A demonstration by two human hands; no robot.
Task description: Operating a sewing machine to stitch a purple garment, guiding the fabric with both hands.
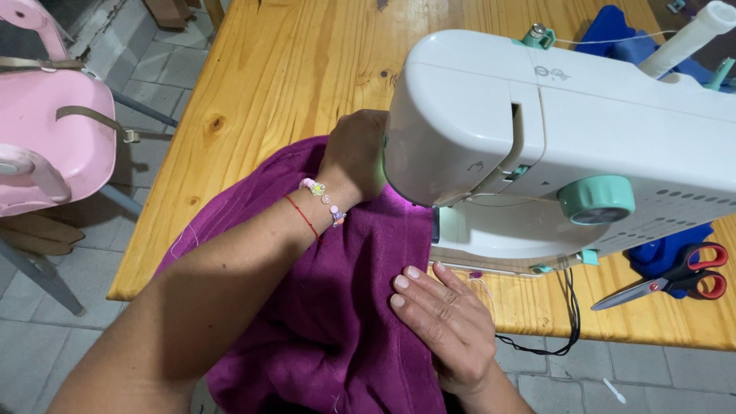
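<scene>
A person sits at a long table of knotty yellow pine planks (291, 69), working a piece of soft purple fleece fabric (337, 322) at a small white plastic sewing machine with mint-green dials (567, 146). The fabric lies across the table's near edge and hangs down toward the person's lap, its far end running in under the machine's head, where a lamp throws a bright patch on the cloth.

The left hand (356, 157) reaches over the fabric to the rear of the machine's head. Its fingers are tucked out of sight behind the white casing, so whether they are spread or curled cannot be told. The wrist wears a thin red string and a bracelet of pale pink beads (323, 201).

The right hand (445, 322) rests palm down on the fabric just before the machine's bed, fingers straight and close together, pressing the cloth flat and gripping nothing; the fingertips (402, 281) lie on a lengthwise fold.

A black power cord (571, 322) droops from the machine over the table edge. Scissors with red and black handles (671, 284) lie to the right on a scrap of royal blue cloth (667, 249), well apart from both hands. A pink plastic seat with tan straps (46, 130) stands on the grey tiled floor (153, 61) to the left
</scene>
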